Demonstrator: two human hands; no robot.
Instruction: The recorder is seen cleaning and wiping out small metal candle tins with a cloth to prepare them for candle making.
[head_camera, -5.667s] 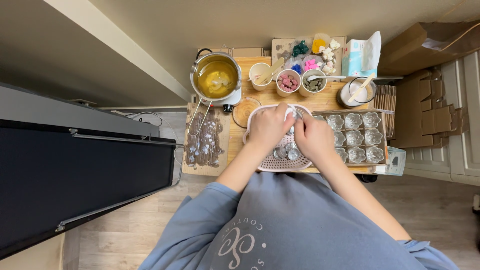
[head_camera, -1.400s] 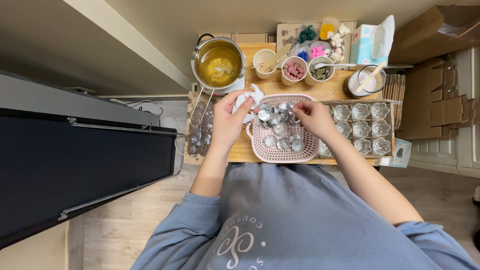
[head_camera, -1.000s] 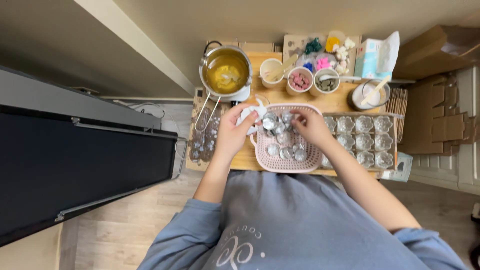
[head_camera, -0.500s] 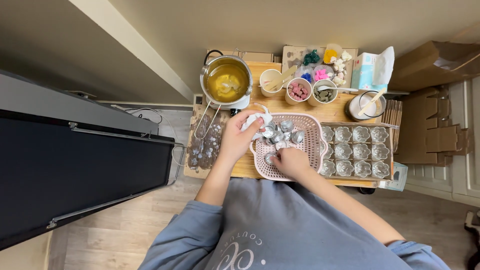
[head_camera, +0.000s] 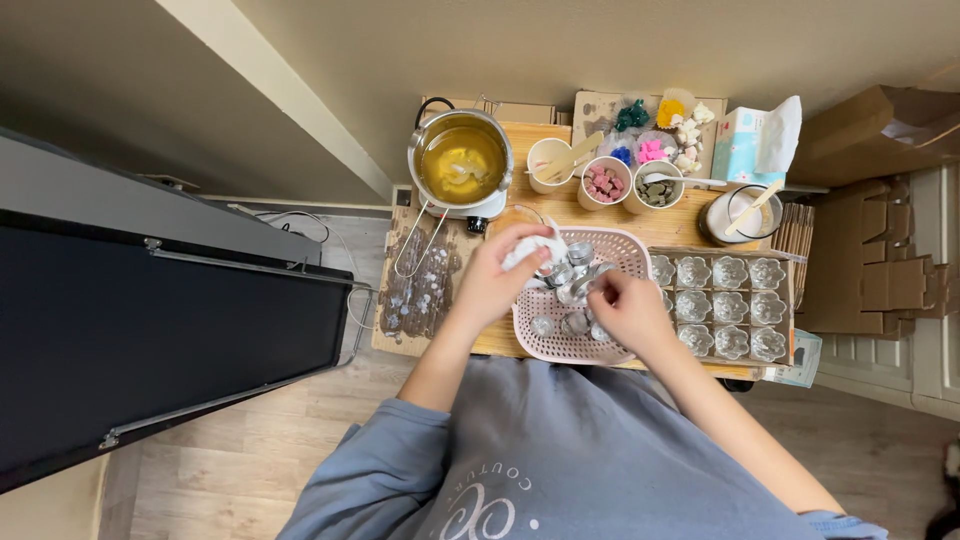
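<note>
Holding a white cloth (head_camera: 528, 252), left hand (head_camera: 497, 283); right hand (head_camera: 620, 310) pinches an upright metal cup (head_camera: 578, 292) over the pink basket (head_camera: 618, 352), just left of its fingers.

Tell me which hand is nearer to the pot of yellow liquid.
Left. The left hand is at the pink basket's upper-left corner, just below the pot, holding a white cloth. The right hand is farther right and lower, over the basket.

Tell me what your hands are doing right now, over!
Left hand clutching a white cloth. Right hand reaching among the small silver cups in the pink basket; exact grip unclear. Nothing blocking.
</note>
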